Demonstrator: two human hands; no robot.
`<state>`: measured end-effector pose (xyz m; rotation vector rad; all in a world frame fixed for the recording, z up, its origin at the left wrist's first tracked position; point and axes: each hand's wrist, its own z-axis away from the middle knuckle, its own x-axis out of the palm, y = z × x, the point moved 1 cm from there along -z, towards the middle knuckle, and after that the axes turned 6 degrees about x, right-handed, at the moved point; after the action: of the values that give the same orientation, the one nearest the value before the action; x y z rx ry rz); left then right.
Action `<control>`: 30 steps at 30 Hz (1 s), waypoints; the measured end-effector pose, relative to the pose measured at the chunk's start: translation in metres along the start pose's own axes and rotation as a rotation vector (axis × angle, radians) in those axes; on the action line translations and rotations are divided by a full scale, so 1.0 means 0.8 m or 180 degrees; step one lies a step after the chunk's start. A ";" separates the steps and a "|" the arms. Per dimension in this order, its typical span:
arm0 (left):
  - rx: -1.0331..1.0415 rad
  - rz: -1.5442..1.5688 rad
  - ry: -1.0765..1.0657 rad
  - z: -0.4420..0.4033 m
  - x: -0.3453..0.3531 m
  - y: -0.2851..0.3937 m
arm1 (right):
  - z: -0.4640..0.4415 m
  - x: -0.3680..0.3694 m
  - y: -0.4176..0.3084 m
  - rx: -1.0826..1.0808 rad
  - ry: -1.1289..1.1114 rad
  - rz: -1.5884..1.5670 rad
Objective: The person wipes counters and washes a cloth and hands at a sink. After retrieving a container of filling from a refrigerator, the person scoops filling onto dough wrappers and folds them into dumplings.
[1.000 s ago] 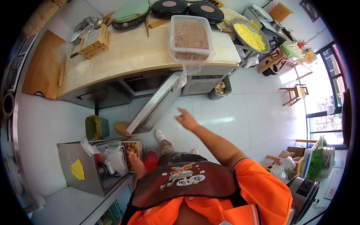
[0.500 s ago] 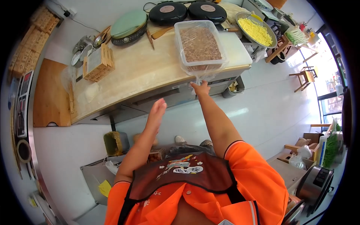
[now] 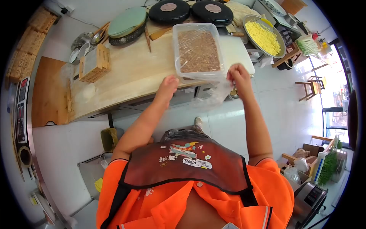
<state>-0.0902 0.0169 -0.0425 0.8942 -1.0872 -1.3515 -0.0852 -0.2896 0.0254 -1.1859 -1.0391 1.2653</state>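
Note:
A clear plastic tub [image 3: 197, 70] of brown minced filling [image 3: 199, 47] sits at the front edge of the worktop, with thin plastic wrap over it. The loose end of the plastic wrap [image 3: 213, 93] hangs crumpled below the tub's front side. My right hand [image 3: 240, 78] is closed on the wrap near the tub's front right corner. To the left of the tub's front corner is my left hand [image 3: 167, 89], its fingers curled together. Whether any wrap is pinched in it cannot be made out.
Behind the tub stand two black round electric griddles [image 3: 169, 12] and a green one [image 3: 127, 23]. A steel bowl of yellow crumbled food [image 3: 263, 37] is at the right. On the worktop [image 3: 133, 72] lie a wooden box [image 3: 95, 63] and a wooden stick [image 3: 147, 39].
My right hand has moved right and up, drawing the loose wrap out sideways. My left hand has risen toward the tub and its fingers have curled in.

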 end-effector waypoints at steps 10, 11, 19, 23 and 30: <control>0.2872 -0.4109 0.0046 -0.013 0.071 0.079 | -0.149 -0.023 -0.155 -0.1289 -0.0687 0.1912; 0.2895 -0.4223 -0.0069 -0.013 0.073 0.079 | -0.146 -0.025 -0.151 -0.1658 -0.0679 0.2474; 0.1934 -0.2834 0.1027 -0.006 0.015 -0.011 | -0.036 -0.056 0.119 0.0400 -0.1153 0.2664; -0.0441 0.0268 0.0679 -0.006 0.005 -0.050 | -0.001 0.011 0.184 -0.0145 -0.0841 0.2014; -0.0728 0.0762 -0.0441 -0.004 0.011 -0.071 | 0.015 0.109 0.205 0.0202 -0.1018 0.1159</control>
<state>-0.1048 0.0051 -0.0970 0.4925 -1.0818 -1.3187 -0.1130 -0.2108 -0.1408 -1.1824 -1.0292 1.8057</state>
